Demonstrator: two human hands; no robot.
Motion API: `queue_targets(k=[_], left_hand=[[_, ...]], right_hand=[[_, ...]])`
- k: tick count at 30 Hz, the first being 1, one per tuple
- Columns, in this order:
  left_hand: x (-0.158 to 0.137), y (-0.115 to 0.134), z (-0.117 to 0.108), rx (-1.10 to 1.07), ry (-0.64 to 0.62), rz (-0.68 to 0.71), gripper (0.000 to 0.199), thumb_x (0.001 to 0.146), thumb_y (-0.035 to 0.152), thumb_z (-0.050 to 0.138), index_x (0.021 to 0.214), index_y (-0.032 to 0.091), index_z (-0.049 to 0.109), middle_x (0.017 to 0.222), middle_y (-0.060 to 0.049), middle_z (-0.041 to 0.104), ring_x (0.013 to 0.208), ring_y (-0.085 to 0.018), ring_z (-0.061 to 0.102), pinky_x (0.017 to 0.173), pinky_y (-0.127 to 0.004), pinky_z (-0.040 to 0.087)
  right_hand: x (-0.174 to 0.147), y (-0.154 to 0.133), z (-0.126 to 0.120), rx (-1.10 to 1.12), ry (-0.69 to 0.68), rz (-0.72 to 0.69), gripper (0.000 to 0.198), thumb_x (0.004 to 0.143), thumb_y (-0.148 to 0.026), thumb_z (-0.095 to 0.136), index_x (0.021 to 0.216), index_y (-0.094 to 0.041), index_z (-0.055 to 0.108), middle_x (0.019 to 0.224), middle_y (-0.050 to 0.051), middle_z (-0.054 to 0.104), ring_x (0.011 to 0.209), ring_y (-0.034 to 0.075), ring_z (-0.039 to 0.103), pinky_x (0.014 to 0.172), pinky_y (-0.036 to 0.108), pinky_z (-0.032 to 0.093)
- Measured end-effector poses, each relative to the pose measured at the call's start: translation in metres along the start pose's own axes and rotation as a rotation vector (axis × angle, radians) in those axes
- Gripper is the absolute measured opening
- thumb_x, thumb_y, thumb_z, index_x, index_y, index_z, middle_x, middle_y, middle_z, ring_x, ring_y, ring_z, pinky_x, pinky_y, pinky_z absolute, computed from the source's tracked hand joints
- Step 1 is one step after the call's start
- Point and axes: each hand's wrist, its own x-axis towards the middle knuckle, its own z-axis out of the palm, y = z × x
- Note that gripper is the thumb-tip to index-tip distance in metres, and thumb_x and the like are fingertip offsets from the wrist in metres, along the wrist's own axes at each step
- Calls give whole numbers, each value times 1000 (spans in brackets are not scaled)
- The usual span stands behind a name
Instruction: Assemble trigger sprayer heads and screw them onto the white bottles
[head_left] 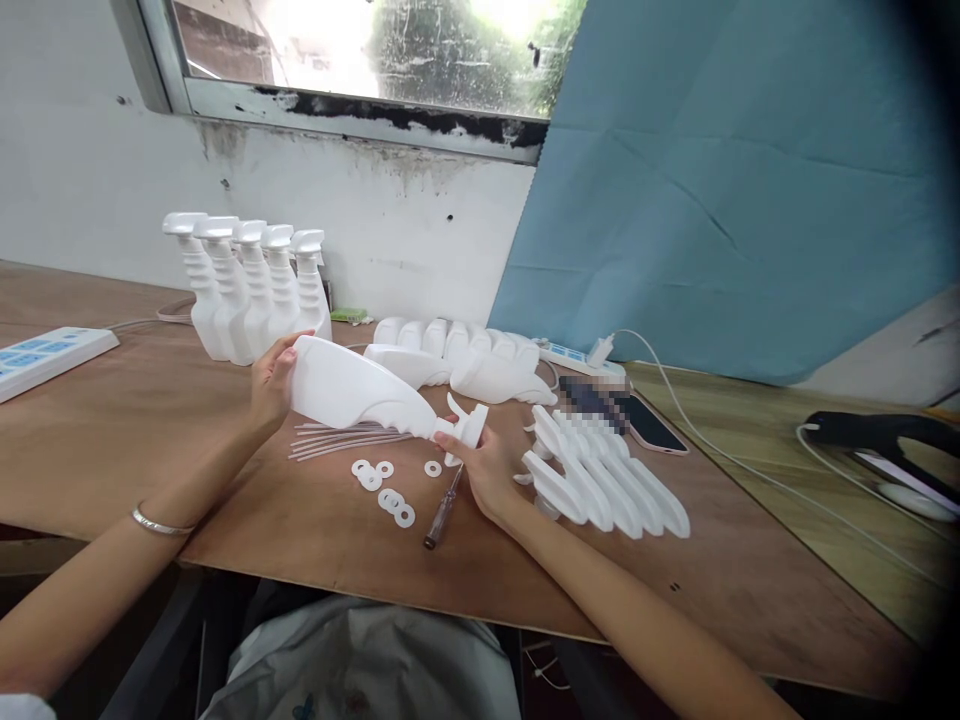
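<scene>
A white spray bottle lies tilted nearly on its side above the table, its base gripped by my left hand. At its neck, my right hand has its fingers around a white trigger spray head. The head sits against the bottle's mouth; how far it is on is hidden by my fingers. Below the bottle are several thin dip tubes and several white ring washers. A screwdriver with a clear handle lies just under my right hand.
Several finished-looking spray bottles stand at the back left. Bottles without heads lie behind my hands. Loose spray heads are lined up on the right, near a phone. Power strips and a white cable are also there.
</scene>
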Motion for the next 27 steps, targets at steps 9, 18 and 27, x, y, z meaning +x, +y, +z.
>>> queue_targets(k=[9,18,27], left_hand=[[0,4,-1,17,34,5,40,75,35,44,101,12,63,90,-5,63,74,-15,49,63,-22,36],[-10,11,-5,122,124,121,47,77,41,39,105,11,63,78,-3,60,64,-14,45,55,-23,32],[4,0,-5,161,-96,18,41,80,37,37,104,13,60,89,-4,60,76,-16,49,67,-23,37]], right_hand=[[-4,-6,3,31,-66,41,39,58,-38,74,87,-14,61,68,4,66,62,19,62,57,31,50],[-2,-3,4,134,-104,122,36,61,-41,71,80,-12,62,64,5,66,56,19,63,55,32,53],[-2,-5,2,-51,-99,11,39,57,-39,74,84,-15,61,70,4,69,64,21,65,59,33,52]])
